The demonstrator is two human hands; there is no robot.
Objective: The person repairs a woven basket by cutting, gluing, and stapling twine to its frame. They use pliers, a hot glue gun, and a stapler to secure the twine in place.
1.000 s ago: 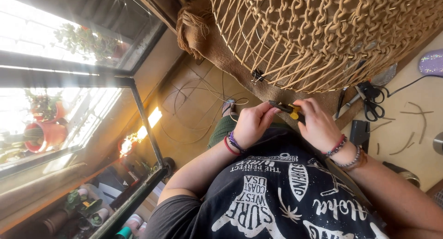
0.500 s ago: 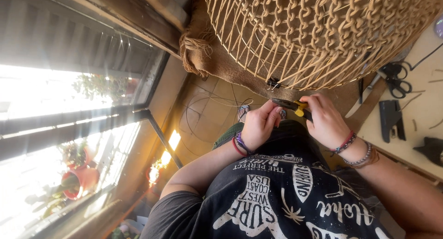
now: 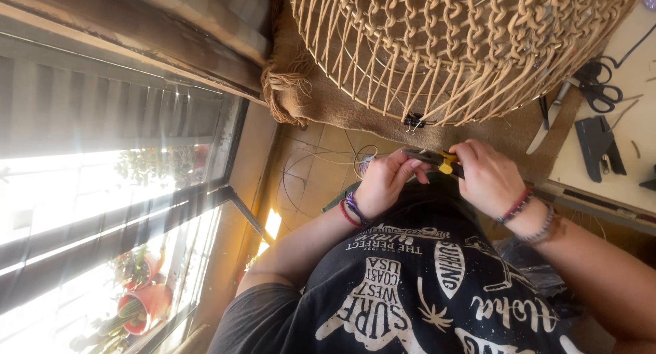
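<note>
Yellow-handled pliers [image 3: 437, 161] are held between both hands, lower and further left in view than half a second ago, now clear of the basket [image 3: 465, 46] rim. The right hand [image 3: 488, 178] is closed round the handles; the left hand [image 3: 386, 184] pinches the dark nose. Just above them a black clip [image 3: 413, 123] hangs on the woven rim. Beyond, scissors [image 3: 596, 87] are seen on the table [image 3: 635, 183], well apart.
</note>
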